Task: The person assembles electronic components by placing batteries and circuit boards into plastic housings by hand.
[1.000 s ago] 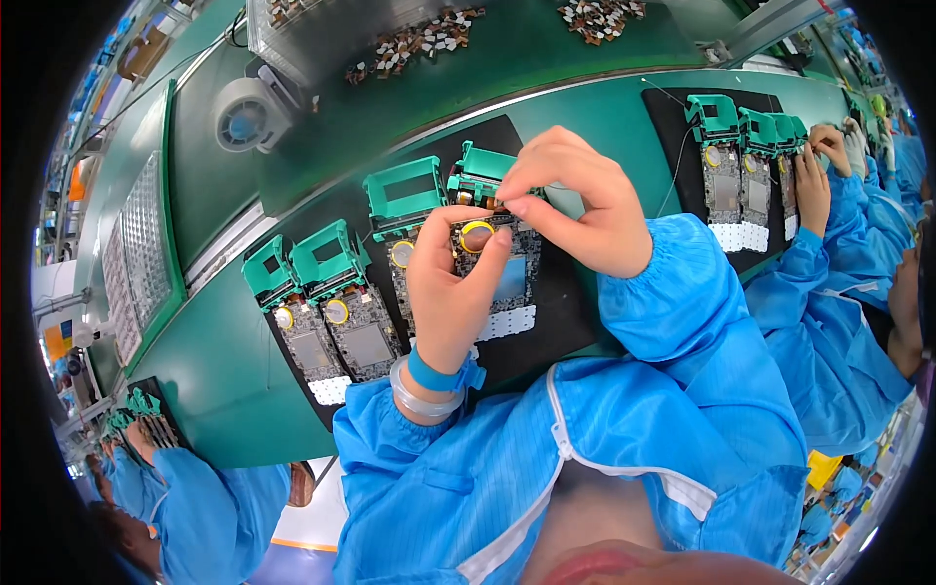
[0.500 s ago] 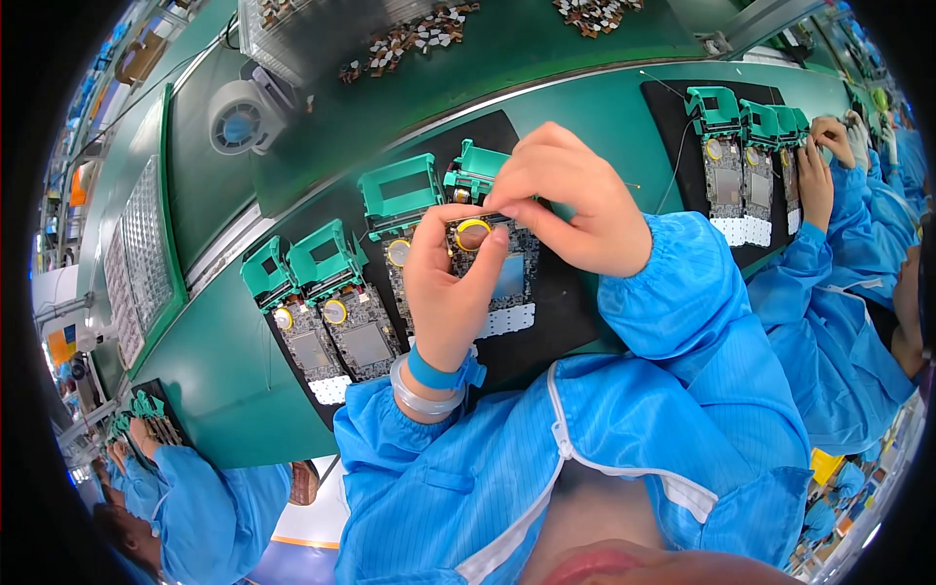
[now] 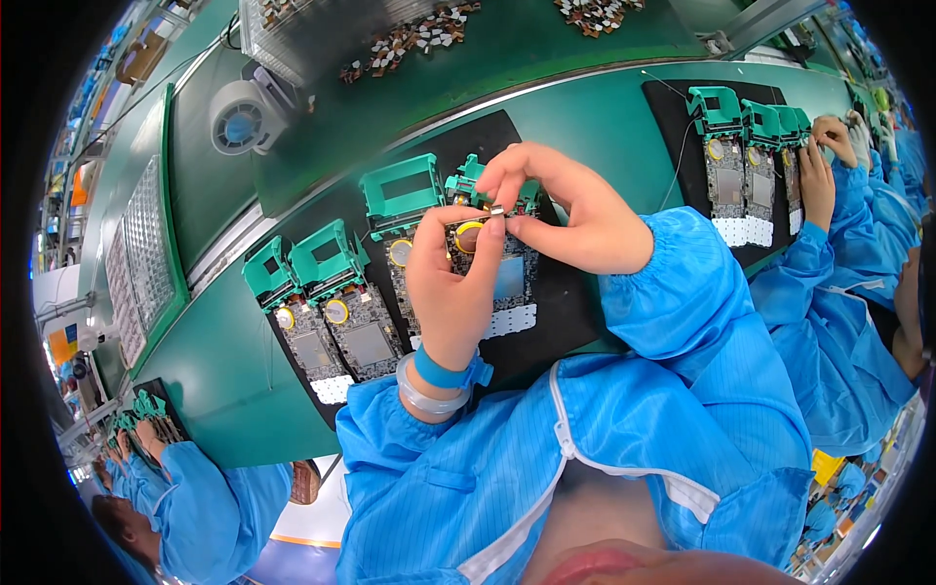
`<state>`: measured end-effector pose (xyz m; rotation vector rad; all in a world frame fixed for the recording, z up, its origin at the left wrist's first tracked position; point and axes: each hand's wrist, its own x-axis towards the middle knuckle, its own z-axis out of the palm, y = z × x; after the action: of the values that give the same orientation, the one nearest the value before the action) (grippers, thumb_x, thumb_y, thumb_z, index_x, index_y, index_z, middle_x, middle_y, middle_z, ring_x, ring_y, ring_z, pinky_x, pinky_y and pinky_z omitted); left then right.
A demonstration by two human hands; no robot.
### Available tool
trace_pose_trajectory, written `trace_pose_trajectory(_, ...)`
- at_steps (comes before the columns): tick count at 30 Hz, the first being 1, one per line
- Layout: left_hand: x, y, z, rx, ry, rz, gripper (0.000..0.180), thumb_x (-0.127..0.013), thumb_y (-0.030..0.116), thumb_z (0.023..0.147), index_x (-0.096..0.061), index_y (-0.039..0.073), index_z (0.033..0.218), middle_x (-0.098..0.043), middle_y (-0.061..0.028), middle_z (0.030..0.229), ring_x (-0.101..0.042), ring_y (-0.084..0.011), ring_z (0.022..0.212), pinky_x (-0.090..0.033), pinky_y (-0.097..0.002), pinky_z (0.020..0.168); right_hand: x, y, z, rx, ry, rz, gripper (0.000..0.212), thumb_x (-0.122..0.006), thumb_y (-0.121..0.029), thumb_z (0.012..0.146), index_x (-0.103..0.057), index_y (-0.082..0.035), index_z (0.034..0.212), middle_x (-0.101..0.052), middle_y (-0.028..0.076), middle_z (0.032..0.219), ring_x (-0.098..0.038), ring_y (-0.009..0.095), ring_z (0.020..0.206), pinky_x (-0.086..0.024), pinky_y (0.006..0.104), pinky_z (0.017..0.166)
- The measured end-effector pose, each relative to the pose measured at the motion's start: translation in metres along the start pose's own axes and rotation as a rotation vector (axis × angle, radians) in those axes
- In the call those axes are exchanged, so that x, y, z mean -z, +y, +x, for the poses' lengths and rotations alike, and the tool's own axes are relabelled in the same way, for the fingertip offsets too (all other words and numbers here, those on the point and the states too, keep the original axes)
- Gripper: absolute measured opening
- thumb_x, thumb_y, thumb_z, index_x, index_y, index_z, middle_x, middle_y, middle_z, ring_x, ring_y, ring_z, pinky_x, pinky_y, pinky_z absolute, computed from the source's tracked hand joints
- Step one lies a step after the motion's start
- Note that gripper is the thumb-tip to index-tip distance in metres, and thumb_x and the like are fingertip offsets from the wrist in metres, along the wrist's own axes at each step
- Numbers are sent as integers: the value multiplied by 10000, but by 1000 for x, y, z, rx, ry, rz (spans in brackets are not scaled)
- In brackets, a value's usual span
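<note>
My left hand (image 3: 450,278), a blue wrist strap on its wrist, pinches a small silvery part (image 3: 497,210) between thumb and forefinger. From the other side, my right hand (image 3: 575,210) reaches the same part, its thumb at the edge and its fingers curled above. Beneath both hands lies a circuit board (image 3: 509,283) with a round yellow-rimmed coin cell (image 3: 469,236) and a green plastic frame (image 3: 466,179) at its far end. My hands cover much of that board. Left of it lies another board with a larger green frame (image 3: 401,193), partly behind my left hand.
A black mat (image 3: 556,317) carries the boards, including two more (image 3: 363,341) at the left. A small fan (image 3: 237,125) stands at the back left near a tray (image 3: 146,253). Small brown-and-white parts (image 3: 429,34) lie in piles behind. Co-workers' hands (image 3: 817,180) work over boards at the right.
My right fingers have shifted and opened somewhat around the small part, and its silvery face now shows. My left hand has barely moved. The boards lie as before.
</note>
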<state>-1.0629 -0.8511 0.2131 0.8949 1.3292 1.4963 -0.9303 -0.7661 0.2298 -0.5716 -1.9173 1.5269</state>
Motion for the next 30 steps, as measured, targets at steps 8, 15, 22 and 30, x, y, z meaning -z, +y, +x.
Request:
trace_pose_trajectory(8,0,-7,0,-104,61,83,134,-631,42,830,-541,22,928,-583,-11,788,-522,-37,678,-419,-172,594,-4,3,1,0,29,-27,302,-517,111,725,-521,-24,995,-499,44,946,-484,150,913,-373,293,869)
trace_pose_trajectory(15,3,-23,4,-85,-27,24,292,-611,21,836,-446,28,1076,-540,-33,919,-503,-57,783,-415,-182,663,10,-2,0,74,171,388,286,-575,64,745,-511,-47,1001,-509,68,915,-503,190,928,-382,366,905)
trace_pose_trajectory(22,2,-24,3,-9,-104,121,351,-595,29,845,-403,14,1138,-548,-90,1006,-527,-110,885,-440,-218,730,17,3,3,142,-50,858,354,-594,25,739,-494,-128,1042,-442,19,815,-481,159,791,-415,369,815)
trace_pose_trajectory(30,14,15,4,-82,136,465,275,-653,75,816,-511,10,1044,-646,-115,909,-612,-135,704,-488,-232,591,10,-8,0,185,-199,1087,372,-589,63,717,-475,-124,1018,-426,2,816,-468,136,754,-435,338,718)
